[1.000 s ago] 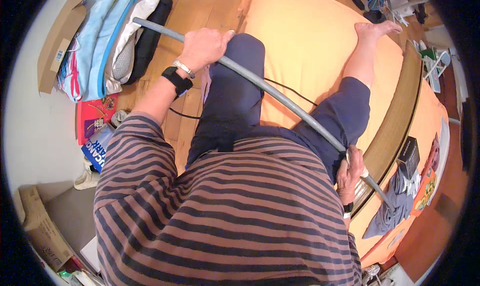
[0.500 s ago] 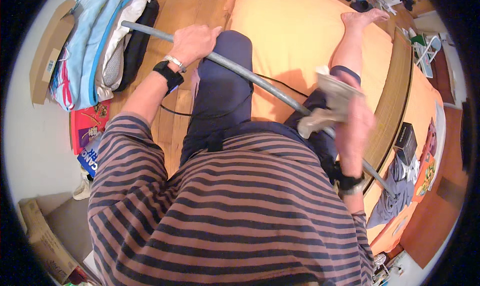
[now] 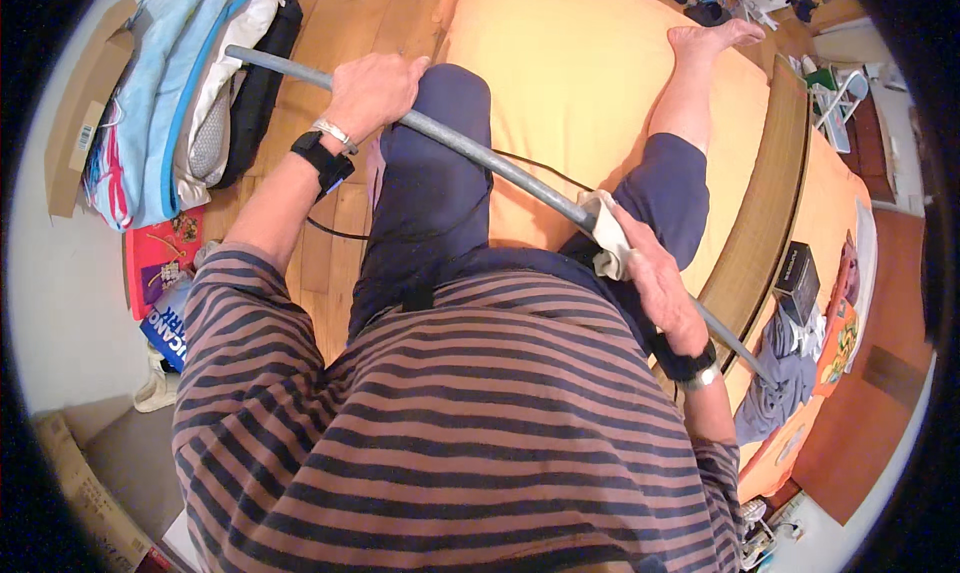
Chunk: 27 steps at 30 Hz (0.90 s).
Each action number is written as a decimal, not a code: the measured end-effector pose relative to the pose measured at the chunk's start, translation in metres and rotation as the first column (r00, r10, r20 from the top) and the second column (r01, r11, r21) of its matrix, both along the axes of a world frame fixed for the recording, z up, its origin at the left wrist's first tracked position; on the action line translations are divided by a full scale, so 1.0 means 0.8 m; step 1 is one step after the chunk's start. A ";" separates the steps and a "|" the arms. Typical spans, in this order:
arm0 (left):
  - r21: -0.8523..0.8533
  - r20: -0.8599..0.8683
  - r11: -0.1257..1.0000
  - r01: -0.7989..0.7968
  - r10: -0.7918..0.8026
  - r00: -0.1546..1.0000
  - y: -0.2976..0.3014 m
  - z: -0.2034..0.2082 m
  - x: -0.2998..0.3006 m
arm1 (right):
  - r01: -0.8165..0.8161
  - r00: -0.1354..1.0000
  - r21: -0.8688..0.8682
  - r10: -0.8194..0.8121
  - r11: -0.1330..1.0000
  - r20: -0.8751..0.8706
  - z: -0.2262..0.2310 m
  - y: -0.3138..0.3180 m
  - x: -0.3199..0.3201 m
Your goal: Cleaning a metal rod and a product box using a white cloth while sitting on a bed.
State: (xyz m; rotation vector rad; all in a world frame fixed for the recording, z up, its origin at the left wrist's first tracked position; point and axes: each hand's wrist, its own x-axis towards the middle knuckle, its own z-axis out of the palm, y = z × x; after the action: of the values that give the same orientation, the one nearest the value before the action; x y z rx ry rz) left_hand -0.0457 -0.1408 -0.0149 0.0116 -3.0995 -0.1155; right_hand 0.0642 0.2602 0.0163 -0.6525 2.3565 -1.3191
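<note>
One grey pole [image 3: 497,169]: the left hand [image 3: 372,93] grips it toward its left end, the right hand [image 3: 655,278] clasps a pale cloth [image 3: 609,238] over it, right of middle; wiping seems underway, extent unclear.

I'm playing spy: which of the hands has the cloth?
The right hand, holding the pale cloth against the gray pole; the left hand grips the pole without cloth.

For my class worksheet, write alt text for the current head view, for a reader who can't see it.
A person's left grip holds a long, round grey pole while their right grip holds a crumpled off-white cloth against it. The pole slants above dark-blue fabric trousers and a yellow-orange cloth-covered bed.
</note>
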 end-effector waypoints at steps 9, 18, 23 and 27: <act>-0.082 -0.048 0.996 0.030 -0.034 0.998 0.002 0.009 0.010 | -0.163 0.877 0.453 0.339 0.876 -0.341 -0.041 -0.064 -0.042; 0.039 0.040 0.999 -0.023 0.021 0.999 0.013 0.013 0.003 | -0.209 0.842 0.348 0.349 0.914 -0.411 -0.053 -0.194 -0.088; 0.094 0.003 0.994 -0.056 0.056 0.998 0.007 0.006 0.016 | -0.149 0.829 0.311 0.290 0.939 -0.479 -0.051 -0.123 -0.055; 0.096 0.035 0.990 -0.104 0.101 0.994 0.011 0.013 0.020 | -0.084 0.872 0.437 0.278 0.896 -0.402 -0.039 -0.021 -0.019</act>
State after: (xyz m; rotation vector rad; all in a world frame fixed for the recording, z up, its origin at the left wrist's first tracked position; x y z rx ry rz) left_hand -0.0299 -0.1321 -0.0042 0.1770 -3.1123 -0.2657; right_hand 0.0491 0.2437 -0.0146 -1.1140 2.7270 -0.5932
